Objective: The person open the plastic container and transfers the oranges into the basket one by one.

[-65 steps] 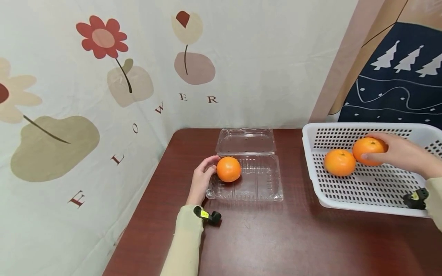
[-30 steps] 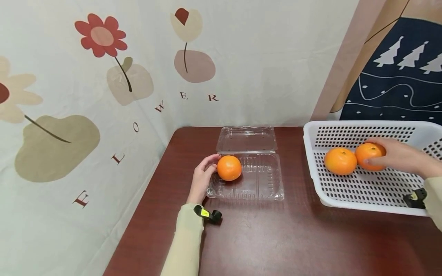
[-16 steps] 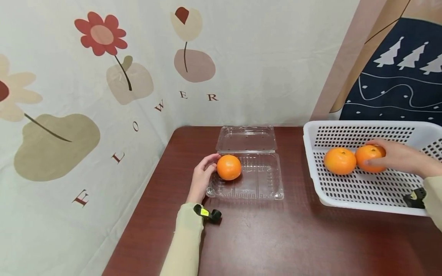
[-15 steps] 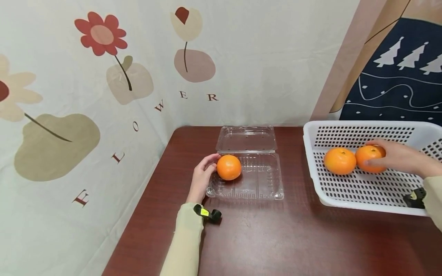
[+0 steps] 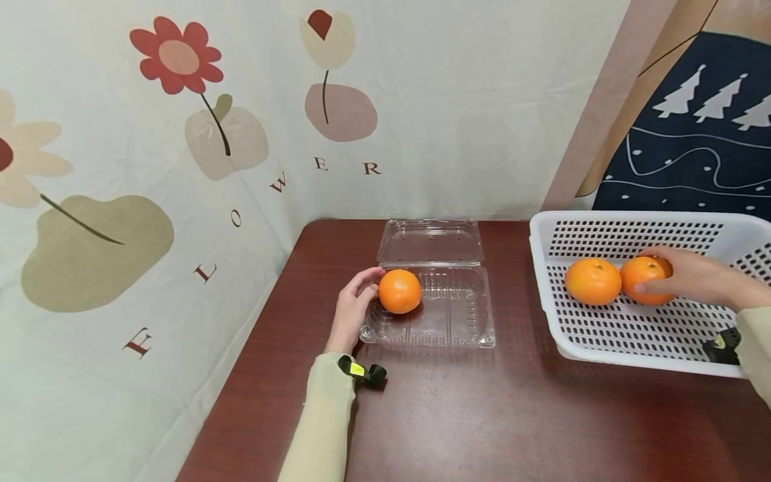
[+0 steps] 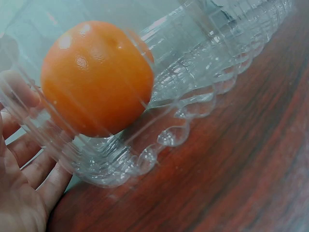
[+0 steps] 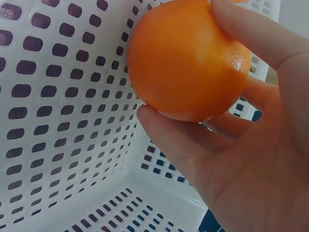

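Observation:
In the head view my left hand (image 5: 351, 309) rests against the left side of a hinged clear plastic clamshell container (image 5: 458, 314), its lid lying open behind. Its fairly straight fingers lie along the outer wall in the left wrist view, with the thumb close to an orange (image 6: 96, 79) inside the container's left part. At the right, my right hand (image 5: 693, 273) grips a second orange (image 7: 188, 63) in the white basket, thumb on one side and fingers on the other. Another orange (image 5: 593, 281) sits immediately left of the gripped one.
The white perforated plastic basket (image 5: 545, 304) stands at the right of the dark red-brown table (image 5: 470, 415). A pale curtain (image 5: 458, 120) printed with flowers and letters hangs along the back and left. Each wrist wears a black camera strap.
The right hand and the orange in its fingers have come down slightly beside the other orange in the basket. The left hand and the container stay about where they were.

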`<state>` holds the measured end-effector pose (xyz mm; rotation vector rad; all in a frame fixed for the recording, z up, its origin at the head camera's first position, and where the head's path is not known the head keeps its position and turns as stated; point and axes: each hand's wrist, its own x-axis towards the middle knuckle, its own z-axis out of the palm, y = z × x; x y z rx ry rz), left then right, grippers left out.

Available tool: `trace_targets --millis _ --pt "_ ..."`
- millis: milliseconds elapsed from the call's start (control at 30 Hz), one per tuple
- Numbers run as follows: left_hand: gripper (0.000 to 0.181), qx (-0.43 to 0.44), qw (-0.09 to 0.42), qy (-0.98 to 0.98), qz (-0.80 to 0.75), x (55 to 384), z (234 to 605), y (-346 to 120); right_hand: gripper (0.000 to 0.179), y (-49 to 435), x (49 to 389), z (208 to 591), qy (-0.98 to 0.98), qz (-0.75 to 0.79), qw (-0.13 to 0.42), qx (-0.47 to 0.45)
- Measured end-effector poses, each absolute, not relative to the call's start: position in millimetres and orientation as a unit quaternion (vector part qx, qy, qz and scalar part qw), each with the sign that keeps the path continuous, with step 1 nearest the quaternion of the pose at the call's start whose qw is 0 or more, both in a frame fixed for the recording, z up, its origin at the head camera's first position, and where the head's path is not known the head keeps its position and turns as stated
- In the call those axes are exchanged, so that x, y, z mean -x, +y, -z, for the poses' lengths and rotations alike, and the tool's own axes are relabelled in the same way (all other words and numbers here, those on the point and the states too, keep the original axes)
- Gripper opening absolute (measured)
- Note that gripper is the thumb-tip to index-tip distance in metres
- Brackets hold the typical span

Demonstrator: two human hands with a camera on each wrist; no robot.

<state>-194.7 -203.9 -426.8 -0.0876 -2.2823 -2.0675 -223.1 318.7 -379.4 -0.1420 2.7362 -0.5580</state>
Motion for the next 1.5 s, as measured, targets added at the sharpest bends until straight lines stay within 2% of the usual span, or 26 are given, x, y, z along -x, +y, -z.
trace_targets --millis 833,1200,1500 --pt "0.032 0.032 0.03 -0.738 0.673 195 427 -203 0.111 323 223 382 0.958 0.204 0.198 0.034" --pt "0.031 0.029 0.03 -0.74 0.672 195 428 -204 0.105 323 225 377 0.955 0.211 0.205 0.045" --pt "0.032 0.033 0.032 -0.739 0.672 194 427 -204 0.101 322 223 371 0.963 0.189 0.185 0.057"
